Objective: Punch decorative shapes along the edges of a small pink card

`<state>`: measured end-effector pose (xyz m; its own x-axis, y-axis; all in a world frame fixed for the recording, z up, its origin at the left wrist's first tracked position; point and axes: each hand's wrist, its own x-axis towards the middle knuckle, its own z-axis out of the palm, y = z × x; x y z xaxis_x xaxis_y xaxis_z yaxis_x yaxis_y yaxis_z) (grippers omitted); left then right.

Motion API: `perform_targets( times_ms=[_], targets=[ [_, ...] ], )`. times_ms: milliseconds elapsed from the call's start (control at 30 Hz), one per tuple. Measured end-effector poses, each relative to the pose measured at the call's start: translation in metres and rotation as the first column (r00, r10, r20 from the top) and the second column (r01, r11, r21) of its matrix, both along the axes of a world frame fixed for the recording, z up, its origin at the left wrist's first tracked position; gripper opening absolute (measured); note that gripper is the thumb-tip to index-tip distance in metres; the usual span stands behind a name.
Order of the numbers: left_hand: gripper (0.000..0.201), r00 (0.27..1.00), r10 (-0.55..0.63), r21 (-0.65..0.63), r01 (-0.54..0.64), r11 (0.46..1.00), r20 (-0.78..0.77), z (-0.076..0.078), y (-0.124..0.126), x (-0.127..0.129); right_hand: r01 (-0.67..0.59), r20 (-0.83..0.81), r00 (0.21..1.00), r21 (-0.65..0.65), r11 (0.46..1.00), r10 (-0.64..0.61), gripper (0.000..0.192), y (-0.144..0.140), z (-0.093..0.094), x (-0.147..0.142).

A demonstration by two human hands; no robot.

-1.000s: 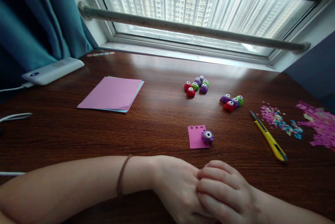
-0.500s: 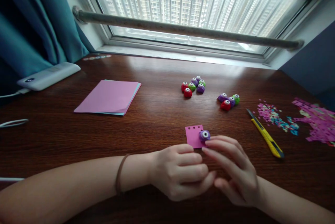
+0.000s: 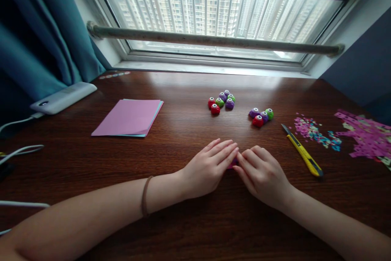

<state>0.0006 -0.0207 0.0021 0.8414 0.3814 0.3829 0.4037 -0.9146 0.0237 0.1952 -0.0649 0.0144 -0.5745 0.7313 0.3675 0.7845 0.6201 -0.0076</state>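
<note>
Flat and stretched out, the fingers of my left hand (image 3: 210, 167) lie over the small pink paper (image 3: 232, 165), hiding nearly all of it. My right hand (image 3: 264, 173) is closed, its fingers curled where the purple craft punch stood; the punch is almost wholly covered by the hands. The fingertips of both hands meet above the paper. Beyond them stand more small craft punches in red, green and purple, in a left group (image 3: 221, 101) and a right group (image 3: 261, 117).
A yellow utility knife (image 3: 304, 155) lies right of my right hand. Past it are paper confetti (image 3: 316, 132) and a heap of punched pink scraps (image 3: 365, 134). Pink and blue paper sheets (image 3: 128, 117) lie at left, near a white power bank (image 3: 64, 98) with a cable.
My left hand has opened from a fist and moved forward over the paper. My right hand has moved in and curled at the purple punch, which is now hidden. The view has shifted slightly.
</note>
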Motion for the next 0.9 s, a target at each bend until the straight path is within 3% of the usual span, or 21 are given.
perform_targets(
  times_ms=[167, 433, 700, 900],
  targets=[
    [0.042, 0.999, -0.038, 0.084, 0.040, 0.996, -0.018, 0.004, 0.001, 0.004, -0.083, 0.131, 0.989, 0.069, 0.994, 0.073, 0.020, 0.002, 0.002, -0.001],
    [0.044, 0.994, -0.058, 0.136, 0.070, 0.988, -0.091, 0.009, 0.003, 0.005, -0.105, 0.106, 0.989, 0.032, 0.994, 0.101, 0.021, 0.011, 0.008, -0.004],
    [0.045, 0.995, -0.097, 0.006, 0.097, 0.995, -0.007, -0.001, 0.011, 0.000, -0.116, -0.177, 0.976, 0.071, 0.991, 0.127, 0.015, 0.010, -0.014, 0.004],
    [0.048, 0.998, -0.022, -0.137, 0.030, 0.990, 0.061, -0.002, 0.012, -0.001, -0.034, -0.325, 0.945, -0.035, 0.999, 0.020, 0.027, 0.012, -0.013, 0.007]
  ],
)
